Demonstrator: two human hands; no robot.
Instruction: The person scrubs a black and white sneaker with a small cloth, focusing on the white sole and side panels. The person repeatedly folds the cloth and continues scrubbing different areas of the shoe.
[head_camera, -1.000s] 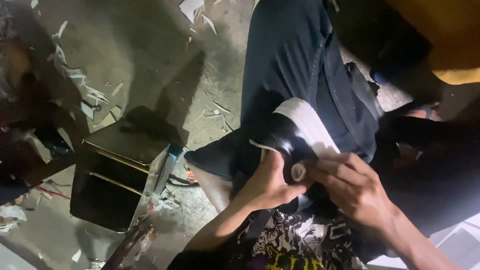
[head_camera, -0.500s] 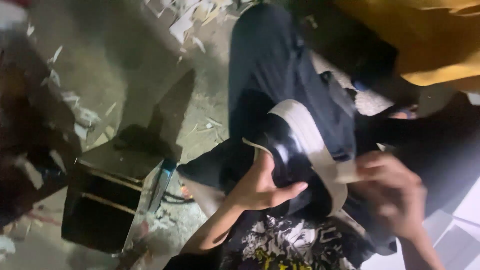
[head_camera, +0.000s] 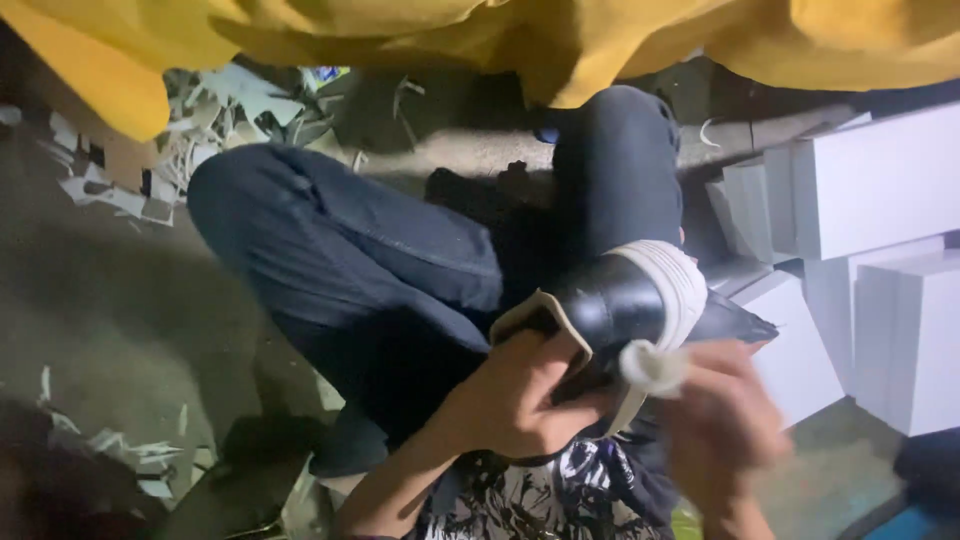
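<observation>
I sit on the floor with my legs in dark jeans. A black shoe with a white ribbed sole rests over my lap, sole side facing right. My left hand grips the shoe at its heel and tan lining. My right hand, blurred with motion, holds a small white wad against the sole edge.
Several white boxes are stacked at the right. Yellow cloth hangs across the top of the view. Paper scraps litter the concrete floor at the upper left and lower left.
The view has swung right, bringing the white boxes and yellow cloth in. The shoe has turned in my left hand, and my right hand now presses a white wad to the sole.
</observation>
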